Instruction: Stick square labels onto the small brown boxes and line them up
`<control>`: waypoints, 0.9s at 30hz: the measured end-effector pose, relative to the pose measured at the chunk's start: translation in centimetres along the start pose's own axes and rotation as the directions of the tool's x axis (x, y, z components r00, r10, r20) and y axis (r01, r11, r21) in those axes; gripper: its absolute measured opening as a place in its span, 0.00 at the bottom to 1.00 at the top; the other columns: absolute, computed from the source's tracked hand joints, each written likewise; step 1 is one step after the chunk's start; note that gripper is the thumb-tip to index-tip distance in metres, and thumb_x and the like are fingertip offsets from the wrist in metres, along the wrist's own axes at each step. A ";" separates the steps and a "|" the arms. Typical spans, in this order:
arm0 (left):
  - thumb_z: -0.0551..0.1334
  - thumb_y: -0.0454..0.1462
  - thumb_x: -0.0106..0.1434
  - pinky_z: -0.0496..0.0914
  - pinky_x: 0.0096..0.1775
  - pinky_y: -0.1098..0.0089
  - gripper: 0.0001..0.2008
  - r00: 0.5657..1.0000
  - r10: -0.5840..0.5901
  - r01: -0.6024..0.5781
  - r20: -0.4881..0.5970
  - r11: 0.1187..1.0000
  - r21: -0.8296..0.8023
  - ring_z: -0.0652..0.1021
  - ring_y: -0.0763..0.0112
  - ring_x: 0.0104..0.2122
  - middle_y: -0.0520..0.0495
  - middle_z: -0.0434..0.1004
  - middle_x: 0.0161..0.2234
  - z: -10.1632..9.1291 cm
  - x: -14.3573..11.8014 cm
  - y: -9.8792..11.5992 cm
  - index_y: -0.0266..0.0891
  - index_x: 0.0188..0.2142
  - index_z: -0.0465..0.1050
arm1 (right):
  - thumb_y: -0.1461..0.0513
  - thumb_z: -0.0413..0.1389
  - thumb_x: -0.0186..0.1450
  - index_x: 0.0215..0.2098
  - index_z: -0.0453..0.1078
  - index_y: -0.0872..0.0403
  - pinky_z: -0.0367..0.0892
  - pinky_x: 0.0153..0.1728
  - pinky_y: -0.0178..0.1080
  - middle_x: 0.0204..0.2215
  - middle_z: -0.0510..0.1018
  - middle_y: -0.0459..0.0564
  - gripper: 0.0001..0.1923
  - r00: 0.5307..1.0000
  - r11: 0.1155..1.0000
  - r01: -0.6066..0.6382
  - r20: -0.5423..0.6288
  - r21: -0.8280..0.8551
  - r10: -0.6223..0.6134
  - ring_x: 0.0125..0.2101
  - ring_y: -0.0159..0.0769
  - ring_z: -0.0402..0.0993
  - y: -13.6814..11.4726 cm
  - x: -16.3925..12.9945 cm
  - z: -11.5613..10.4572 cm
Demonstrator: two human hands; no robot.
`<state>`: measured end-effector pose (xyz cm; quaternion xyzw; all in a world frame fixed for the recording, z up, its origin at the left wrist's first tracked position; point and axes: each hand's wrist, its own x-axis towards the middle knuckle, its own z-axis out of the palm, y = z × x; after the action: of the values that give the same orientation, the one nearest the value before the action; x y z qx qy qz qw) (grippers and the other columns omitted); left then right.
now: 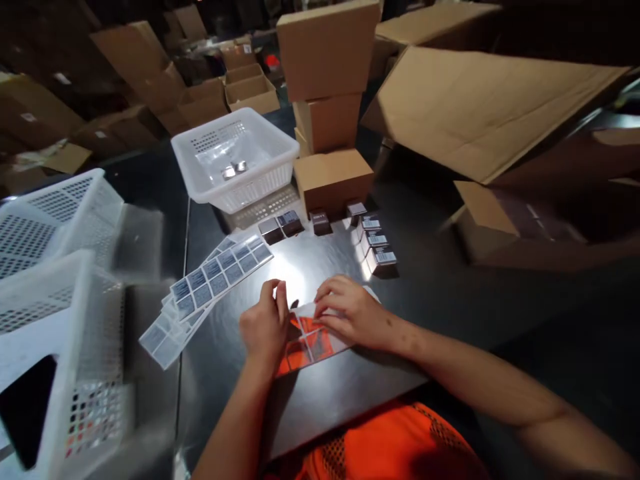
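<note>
Printed label sheets [220, 275] overlap at the counter's [345, 387] left edge. Left hand [264, 328]: thumb and forefinger tips close together; whether they pinch anything cannot be determined. Glossy sheet [320, 343]: near the counter's front edge, long axis roughly parallel to it, left end beside the left hand; probably light, flexible, slippery; hold by the margins. Right hand [353, 313]: fingers resting over the sheet; clamping cannot be determined.
</note>
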<state>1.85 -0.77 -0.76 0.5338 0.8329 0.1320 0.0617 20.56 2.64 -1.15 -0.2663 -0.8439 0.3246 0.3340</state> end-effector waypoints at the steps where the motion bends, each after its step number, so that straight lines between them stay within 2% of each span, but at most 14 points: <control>1: 0.53 0.45 0.73 0.50 0.29 0.71 0.16 1.000 -0.009 0.009 0.002 1.000 0.011 0.74 0.66 0.23 0.48 0.77 0.23 0.0 0.1 -0.1 0.43 0.49 0.77 | 0.65 0.62 0.67 0.33 0.78 0.53 0.69 0.49 0.43 0.38 0.79 0.51 0.04 0.992 0.992 0.122 0.030 0.013 -0.122 0.44 0.40 0.74 -0.1 -0.1 -0.4; 3: 0.54 0.46 0.73 0.50 0.29 0.71 0.16 1.000 -0.015 0.014 0.012 1.000 0.022 0.74 0.65 0.23 0.47 0.78 0.24 0.1 0.3 -0.2 0.44 0.48 0.77 | 0.61 0.59 0.71 0.33 0.77 0.52 0.70 0.50 0.42 0.39 0.77 0.52 0.08 0.953 0.950 0.304 -0.002 0.065 -0.305 0.46 0.39 0.73 -0.3 -0.1 -1.9; 5: 0.53 0.46 0.73 0.50 0.29 0.71 0.17 1.000 -0.010 0.009 0.022 1.000 0.019 0.75 0.64 0.23 0.47 0.78 0.25 0.1 0.5 -0.3 0.44 0.48 0.77 | 0.58 0.58 0.72 0.35 0.76 0.51 0.71 0.49 0.42 0.39 0.75 0.52 0.08 0.943 0.967 0.251 -0.218 -0.031 -0.252 0.45 0.39 0.73 -0.2 -0.3 -4.0; 6: 0.53 0.46 0.73 0.50 0.29 0.71 0.17 1.000 -0.009 0.009 0.026 1.000 0.018 0.75 0.64 0.24 0.47 0.79 0.25 0.1 0.5 -0.3 0.44 0.47 0.77 | 0.56 0.59 0.71 0.39 0.75 0.50 0.70 0.50 0.45 0.40 0.74 0.53 0.07 0.919 0.982 0.109 -0.360 -0.155 -0.159 0.46 0.42 0.73 0.0 -0.4 -5.1; 7: 0.53 0.46 0.73 0.49 0.29 0.71 0.16 1.000 -0.001 0.001 0.029 1.000 0.015 0.75 0.63 0.24 0.47 0.79 0.25 0.2 0.5 -0.3 0.44 0.47 0.77 | 0.53 0.61 0.68 0.46 0.73 0.50 0.69 0.52 0.50 0.43 0.74 0.55 0.12 0.872 0.954 -0.099 -0.487 -0.284 -0.055 0.47 0.47 0.73 0.4 -0.5 -6.0; 9: 0.54 0.45 0.72 0.50 0.29 0.71 0.15 0.999 0.032 -0.032 0.033 0.999 0.007 0.76 0.64 0.24 0.48 0.79 0.25 0.3 0.3 -0.2 0.44 0.47 0.77 | 0.46 0.68 0.59 0.60 0.63 0.55 0.68 0.51 0.60 0.51 0.71 0.63 0.39 0.777 0.754 -0.487 -0.613 -0.441 0.144 0.50 0.59 0.71 1.4 -0.9 -7.4; 11: 0.55 0.44 0.71 0.50 0.29 0.72 0.14 0.997 0.069 -0.069 0.039 0.998 -0.004 0.76 0.64 0.24 0.48 0.78 0.24 0.3 0.0 -0.1 0.43 0.46 0.77 | 0.45 0.71 0.53 0.68 0.50 0.59 0.71 0.45 0.61 0.55 0.66 0.70 0.56 0.734 0.561 -0.661 -0.584 -0.499 0.346 0.46 0.64 0.75 2.4 -1.3 -8.0; 13: 0.56 0.43 0.71 0.51 0.29 0.72 0.13 0.995 0.095 -0.094 0.044 0.995 -0.028 0.76 0.65 0.23 0.49 0.78 0.23 0.4 -0.3 0.0 0.42 0.46 0.77 | 0.52 0.70 0.54 0.69 0.45 0.57 0.73 0.37 0.56 0.56 0.65 0.69 0.55 0.715 0.506 -0.699 -0.520 -0.505 0.468 0.37 0.58 0.78 2.9 -1.6 -8.0; 16: 0.55 0.44 0.71 0.53 0.29 0.73 0.14 0.985 0.165 -0.160 0.044 0.982 -0.105 0.76 0.66 0.22 0.51 0.76 0.21 0.5 -0.6 -0.3 0.43 0.45 0.77 | 0.61 0.67 0.53 0.65 0.45 0.50 0.75 0.34 0.51 0.54 0.64 0.62 0.49 0.717 0.642 -0.672 -0.543 -0.369 0.437 0.32 0.48 0.78 2.5 -1.7 -7.7; 19: 0.54 0.46 0.71 0.55 0.28 0.73 0.16 0.964 0.261 -0.244 0.054 0.946 -0.211 0.76 0.68 0.22 0.53 0.74 0.19 0.8 -0.8 -0.6 0.43 0.45 0.77 | 0.60 0.70 0.50 0.59 0.44 0.43 0.77 0.37 0.46 0.49 0.62 0.51 0.49 0.723 0.914 -0.404 -0.606 0.016 0.331 0.33 0.38 0.77 1.4 -1.3 -7.0; 20: 0.54 0.46 0.71 0.55 0.28 0.73 0.16 0.958 0.281 -0.261 0.053 0.935 -0.241 0.76 0.68 0.21 0.53 0.74 0.19 0.8 -0.9 -0.6 0.43 0.45 0.78 | 0.58 0.72 0.49 0.57 0.45 0.42 0.77 0.38 0.45 0.47 0.61 0.48 0.48 0.736 0.944 -0.282 -0.593 0.170 0.327 0.32 0.35 0.77 1.0 -1.1 -6.5; 22: 0.54 0.46 0.70 0.56 0.27 0.73 0.16 0.951 0.305 -0.276 0.055 0.915 -0.294 0.75 0.70 0.20 0.53 0.73 0.18 0.8 -1.1 -0.6 0.43 0.45 0.78 | 0.56 0.73 0.50 0.54 0.46 0.40 0.78 0.38 0.43 0.45 0.60 0.44 0.46 0.767 0.910 -0.122 -0.544 0.397 0.340 0.31 0.32 0.77 0.6 -0.6 -5.2; 24: 0.55 0.47 0.70 0.57 0.27 0.73 0.16 0.948 0.313 -0.269 0.061 0.888 -0.372 0.73 0.71 0.19 0.55 0.71 0.17 0.6 -1.2 -0.4 0.43 0.45 0.78 | 0.58 0.73 0.51 0.54 0.47 0.39 0.78 0.41 0.44 0.45 0.59 0.44 0.45 0.760 0.901 -0.064 -0.564 0.430 0.323 0.33 0.32 0.77 0.5 -0.3 -3.4; 27: 0.63 0.50 0.63 0.58 0.24 0.74 0.20 0.950 0.293 -0.179 0.109 0.794 -0.582 0.68 0.77 0.16 0.55 0.76 0.22 0.2 -1.5 0.2 0.41 0.49 0.76 | 0.63 0.71 0.53 0.53 0.48 0.38 0.77 0.46 0.51 0.47 0.60 0.46 0.42 0.673 0.989 0.032 -0.735 0.146 0.087 0.37 0.36 0.77 1.0 -0.2 0.0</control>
<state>2.74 -2.04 -0.92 0.6018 0.6728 0.3266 0.2802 20.92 3.10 -1.99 -0.3623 -0.6064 0.2552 0.6602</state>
